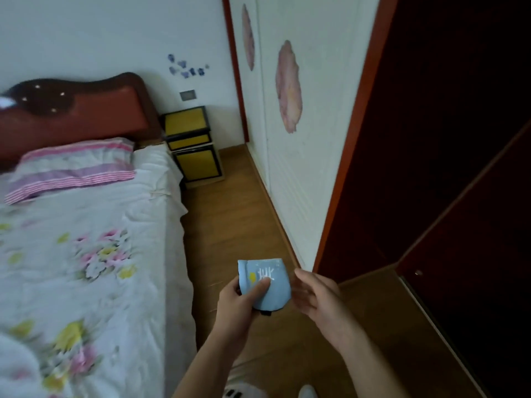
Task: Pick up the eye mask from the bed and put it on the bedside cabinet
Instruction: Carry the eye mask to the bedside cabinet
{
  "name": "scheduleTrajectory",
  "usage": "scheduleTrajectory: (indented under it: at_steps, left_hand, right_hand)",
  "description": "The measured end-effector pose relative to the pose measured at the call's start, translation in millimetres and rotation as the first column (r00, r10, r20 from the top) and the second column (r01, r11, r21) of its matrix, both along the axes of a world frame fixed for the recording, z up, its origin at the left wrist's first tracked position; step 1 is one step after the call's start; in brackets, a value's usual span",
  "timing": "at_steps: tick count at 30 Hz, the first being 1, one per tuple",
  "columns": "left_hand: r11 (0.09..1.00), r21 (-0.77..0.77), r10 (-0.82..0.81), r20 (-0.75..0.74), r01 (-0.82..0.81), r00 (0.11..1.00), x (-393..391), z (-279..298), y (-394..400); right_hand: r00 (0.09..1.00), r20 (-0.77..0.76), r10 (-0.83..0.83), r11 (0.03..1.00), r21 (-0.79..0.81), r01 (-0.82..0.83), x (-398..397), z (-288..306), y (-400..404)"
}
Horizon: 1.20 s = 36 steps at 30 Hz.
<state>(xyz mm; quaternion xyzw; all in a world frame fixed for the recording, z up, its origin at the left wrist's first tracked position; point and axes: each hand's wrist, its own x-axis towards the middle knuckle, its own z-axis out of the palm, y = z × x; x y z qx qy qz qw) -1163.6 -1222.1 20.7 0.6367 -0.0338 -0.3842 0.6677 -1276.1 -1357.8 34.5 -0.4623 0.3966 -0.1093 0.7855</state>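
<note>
My left hand point(238, 307) grips a folded light-blue eye mask point(273, 288) with white lash marks and a yellow spot, thumb pressed on its front, over the wooden floor beside the bed. A bit of black strap hangs under the mask. My right hand point(316, 297) is just right of the mask, fingers apart, holding nothing; whether it touches the mask's edge I cannot tell. The bed point(86, 254) with a floral cover lies to the left. The yellow, black-framed bedside cabinet point(191, 130) stands far ahead by the headboard.
A pink striped pillow point(71, 168) lies at the head of the bed under a dark red headboard point(71, 110). A strip of wooden floor point(238, 214) runs between bed and white wardrobe doors point(301, 168). A dark doorway point(445, 139) opens on the right.
</note>
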Motion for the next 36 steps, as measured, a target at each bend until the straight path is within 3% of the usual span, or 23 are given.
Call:
scheduleTrajectory:
  at_steps: [10,17,26,36]
  left_hand:
    - [0.962,0.050,0.268,-0.007,-0.267,0.963,84.7,-15.3,-12.6]
    - [0.938,0.053,0.345,-0.038,-0.343,0.938,202.5,-30.2,-31.8]
    - [0.943,0.024,0.334,-0.055,-0.333,0.941,410.4,-12.4,-45.4]
    - [0.944,0.051,0.328,-0.075,-0.325,0.942,548.4,-20.2,-68.3]
  right_hand:
    - [0.956,-0.030,0.293,0.956,0.019,-0.292,128.4,-16.6,-35.1]
    - [0.915,-0.079,0.396,0.917,-0.021,-0.398,258.4,-31.1,-57.5]
    - [0.910,-0.110,0.400,0.913,-0.038,-0.406,457.1,-20.4,-73.3]
    - [0.917,-0.094,0.388,0.921,0.052,-0.385,594.4,-22.6,-101.8]
